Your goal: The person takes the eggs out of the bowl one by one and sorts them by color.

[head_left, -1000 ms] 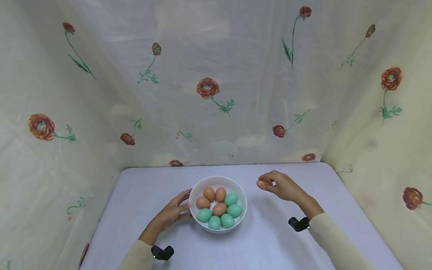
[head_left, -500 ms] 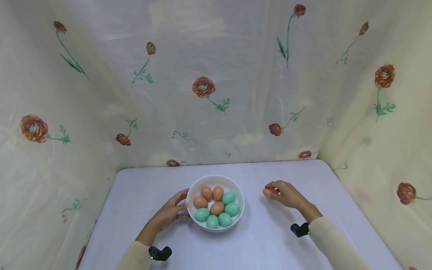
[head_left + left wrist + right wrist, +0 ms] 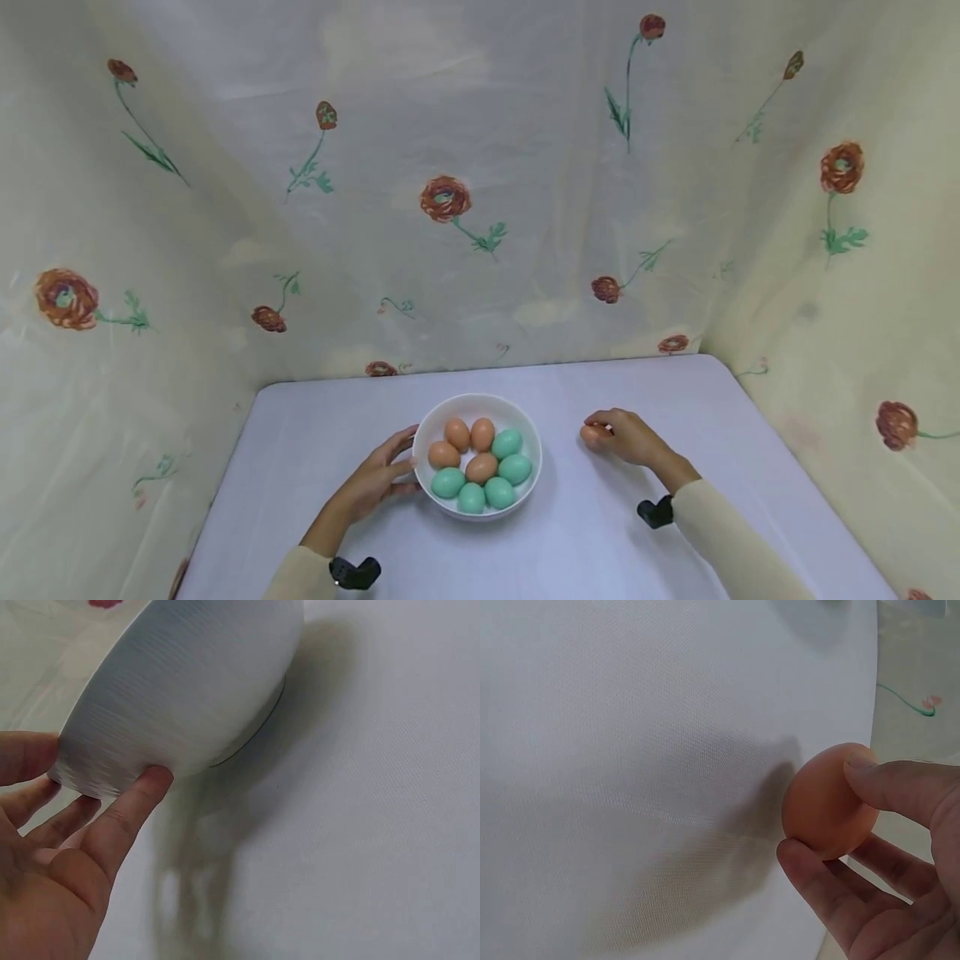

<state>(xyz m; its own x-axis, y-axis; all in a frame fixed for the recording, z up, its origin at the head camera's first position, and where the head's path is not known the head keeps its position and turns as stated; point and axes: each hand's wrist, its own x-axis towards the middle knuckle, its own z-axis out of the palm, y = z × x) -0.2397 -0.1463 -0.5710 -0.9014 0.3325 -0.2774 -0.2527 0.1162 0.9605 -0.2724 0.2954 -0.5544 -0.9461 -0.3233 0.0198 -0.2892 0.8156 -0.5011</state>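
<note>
A white bowl point(image 3: 477, 515) in the head view holds brown eggs point(image 3: 482, 468) and green eggs point(image 3: 515, 468). My left hand point(image 3: 377, 477) is at its left side, fingers spread, fingertips touching the bowl. The left wrist view shows one fingertip point(image 3: 156, 776) against the outer wall point(image 3: 187, 690) and another digit right at the rim. To the right of the bowl, my right hand point(image 3: 632, 437) pinches a brown egg point(image 3: 594, 437). In the right wrist view, the thumb lies on top of this egg point(image 3: 826, 802) and fingers support it from below, close over the tablecloth.
A white cloth covers the table point(image 3: 570, 542). Flowered curtains point(image 3: 360, 208) hang behind it and at both sides. Each wrist carries a small black camera, such as the right one point(image 3: 655, 512).
The right hand has lowered the brown egg toward the table, slightly right of where it was relative to the bowl. The left hand stays at the bowl, and the head view has shifted a little.
</note>
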